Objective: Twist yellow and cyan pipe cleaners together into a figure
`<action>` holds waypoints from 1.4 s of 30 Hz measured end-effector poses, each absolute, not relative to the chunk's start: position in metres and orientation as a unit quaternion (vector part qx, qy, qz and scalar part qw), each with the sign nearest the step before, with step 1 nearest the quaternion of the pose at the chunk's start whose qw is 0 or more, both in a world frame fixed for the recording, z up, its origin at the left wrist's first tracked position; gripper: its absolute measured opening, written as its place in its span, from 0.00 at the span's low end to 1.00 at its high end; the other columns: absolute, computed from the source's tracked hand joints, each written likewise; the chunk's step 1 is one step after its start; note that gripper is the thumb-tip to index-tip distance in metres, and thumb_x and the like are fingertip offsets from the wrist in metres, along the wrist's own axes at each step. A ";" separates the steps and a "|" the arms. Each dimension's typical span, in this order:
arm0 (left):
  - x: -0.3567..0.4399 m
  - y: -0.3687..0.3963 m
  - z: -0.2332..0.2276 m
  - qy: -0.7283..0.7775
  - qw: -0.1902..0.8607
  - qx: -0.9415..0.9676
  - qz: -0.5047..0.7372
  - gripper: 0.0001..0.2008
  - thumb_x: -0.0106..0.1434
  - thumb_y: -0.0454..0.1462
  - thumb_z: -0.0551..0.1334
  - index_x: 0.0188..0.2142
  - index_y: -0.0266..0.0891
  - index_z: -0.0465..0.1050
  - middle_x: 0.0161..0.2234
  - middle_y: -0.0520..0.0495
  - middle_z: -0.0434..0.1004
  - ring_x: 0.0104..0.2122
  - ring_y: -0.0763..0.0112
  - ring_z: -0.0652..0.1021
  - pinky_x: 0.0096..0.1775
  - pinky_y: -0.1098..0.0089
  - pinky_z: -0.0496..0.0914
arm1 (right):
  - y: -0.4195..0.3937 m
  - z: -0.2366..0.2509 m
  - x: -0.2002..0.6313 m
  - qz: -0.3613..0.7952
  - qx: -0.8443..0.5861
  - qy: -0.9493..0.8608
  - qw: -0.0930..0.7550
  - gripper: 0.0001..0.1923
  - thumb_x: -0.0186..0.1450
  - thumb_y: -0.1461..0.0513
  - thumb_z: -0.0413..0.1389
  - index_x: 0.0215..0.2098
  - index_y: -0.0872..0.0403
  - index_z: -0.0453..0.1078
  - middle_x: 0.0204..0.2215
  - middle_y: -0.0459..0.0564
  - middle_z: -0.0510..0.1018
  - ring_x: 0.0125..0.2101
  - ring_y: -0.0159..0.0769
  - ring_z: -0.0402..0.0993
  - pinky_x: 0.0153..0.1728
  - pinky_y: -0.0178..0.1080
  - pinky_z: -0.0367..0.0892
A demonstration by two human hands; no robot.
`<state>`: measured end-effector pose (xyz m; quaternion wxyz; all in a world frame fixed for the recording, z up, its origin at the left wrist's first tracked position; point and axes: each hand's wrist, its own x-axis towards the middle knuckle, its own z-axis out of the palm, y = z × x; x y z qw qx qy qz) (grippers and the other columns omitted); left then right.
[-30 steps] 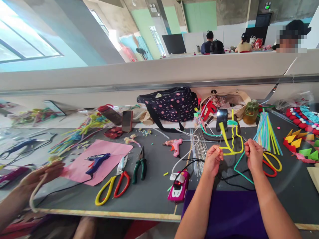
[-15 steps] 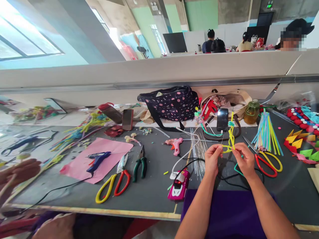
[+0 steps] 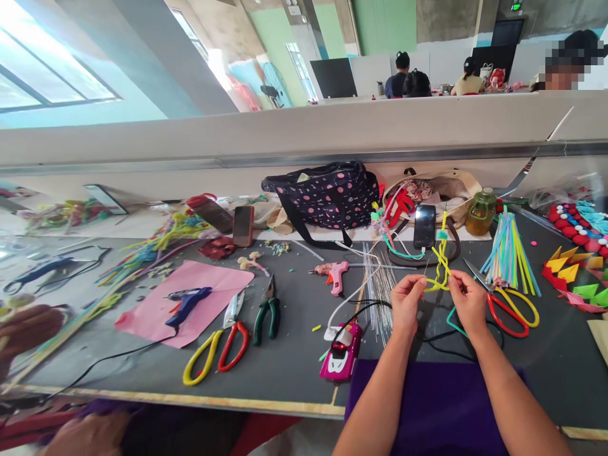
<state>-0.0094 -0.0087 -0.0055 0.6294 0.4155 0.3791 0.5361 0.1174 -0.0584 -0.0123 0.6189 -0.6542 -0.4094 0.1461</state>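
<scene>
Pinching occurs at two points on the yellow pipe cleaner twist (image 3: 441, 263), which is held above the dark table (image 3: 294, 354) between both hands. The left hand (image 3: 407, 301) closes thumb and forefinger on the near-left end of the low yellow loop; the right hand (image 3: 468, 299) closes its fingers (image 3: 452, 278) on the same loop from the other side. The two hands sit level with each other and near together, with only the base of the piece between them.

The long axis of the twist runs away from the person, rising from the pinch points towards the black phone (image 3: 424, 227) propped at the back of the table. A small teal wrap sits near its far tip. The free length therefore lies ahead of and above both sets of fingers, not beside them. Neither hand is clearly the nearer to the stem; the right hand's fingertips appear to meet it slightly closer to where the stem joins the loop.

A teal pipe cleaner loop (image 3: 456, 323) lies on the table below the right hand. Red-and-yellow scissors (image 3: 510, 307) lie just right of that hand, and a bundle of coloured pipe cleaners (image 3: 508, 253) fans out behind them. A bundle of thin wires (image 3: 380, 288) lies just left of the left hand. A co-worker's hand (image 3: 26, 326) shows at the far left edge, well apart.
</scene>
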 end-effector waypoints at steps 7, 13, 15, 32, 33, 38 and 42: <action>-0.009 -0.008 -0.007 0.377 0.628 0.405 0.547 0.11 0.50 0.42 0.70 0.29 0.37 0.78 0.25 0.51 0.73 0.23 0.78 0.68 0.26 0.76 0.63 | -0.056 -0.016 0.117 0.167 -0.680 -0.431 0.570 0.11 0.62 0.54 0.56 0.35 0.51 0.75 0.21 0.47 0.77 0.22 0.36 0.71 0.26 0.36 0.64; -0.011 -0.009 -0.004 0.349 0.641 0.439 0.524 0.10 0.51 0.42 0.70 0.27 0.37 0.78 0.27 0.49 0.74 0.28 0.74 0.71 0.32 0.74 0.65 | -0.054 -0.020 0.120 0.198 -0.666 -0.436 0.572 0.15 0.62 0.53 0.57 0.43 0.52 0.72 0.20 0.45 0.75 0.21 0.35 0.71 0.24 0.35 0.64; -0.013 -0.009 -0.002 0.335 0.645 0.454 0.515 0.09 0.51 0.42 0.70 0.27 0.37 0.78 0.27 0.50 0.74 0.27 0.74 0.70 0.33 0.73 0.65 | -0.054 -0.018 0.122 0.225 -0.651 -0.403 0.602 0.18 0.61 0.52 0.58 0.46 0.52 0.69 0.19 0.43 0.75 0.20 0.35 0.71 0.21 0.34 0.63; -0.014 -0.007 -0.001 0.318 0.689 0.396 0.517 0.10 0.49 0.40 0.71 0.26 0.37 0.76 0.23 0.53 0.70 0.22 0.79 0.68 0.25 0.76 0.64 | -0.059 0.004 0.122 0.225 -0.567 -0.284 0.740 0.16 0.62 0.49 0.56 0.39 0.52 0.69 0.24 0.45 0.76 0.18 0.28 0.65 0.16 0.31 0.59; -0.015 -0.005 -0.001 0.319 0.704 0.357 0.525 0.11 0.48 0.40 0.72 0.27 0.37 0.75 0.23 0.54 0.69 0.21 0.80 0.68 0.25 0.77 0.64 | -0.059 0.004 0.121 0.225 -0.557 -0.286 0.746 0.16 0.63 0.49 0.55 0.39 0.52 0.68 0.25 0.45 0.76 0.19 0.28 0.65 0.16 0.31 0.59; -0.018 0.004 -0.003 0.285 0.766 0.215 0.535 0.13 0.46 0.37 0.73 0.27 0.35 0.71 0.21 0.56 0.67 0.20 0.83 0.68 0.23 0.81 0.64 | -0.062 -0.002 0.122 0.235 -0.593 -0.366 0.677 0.16 0.66 0.50 0.51 0.30 0.53 0.70 0.20 0.45 0.75 0.17 0.29 0.65 0.18 0.32 0.59; -0.020 0.006 -0.005 0.250 0.787 0.152 0.543 0.12 0.48 0.35 0.72 0.28 0.35 0.70 0.22 0.56 0.68 0.22 0.82 0.71 0.24 0.82 0.66 | -0.066 -0.008 0.120 0.156 -0.635 -0.512 0.557 0.16 0.67 0.55 0.50 0.27 0.53 0.72 0.22 0.47 0.78 0.21 0.32 0.72 0.25 0.33 0.64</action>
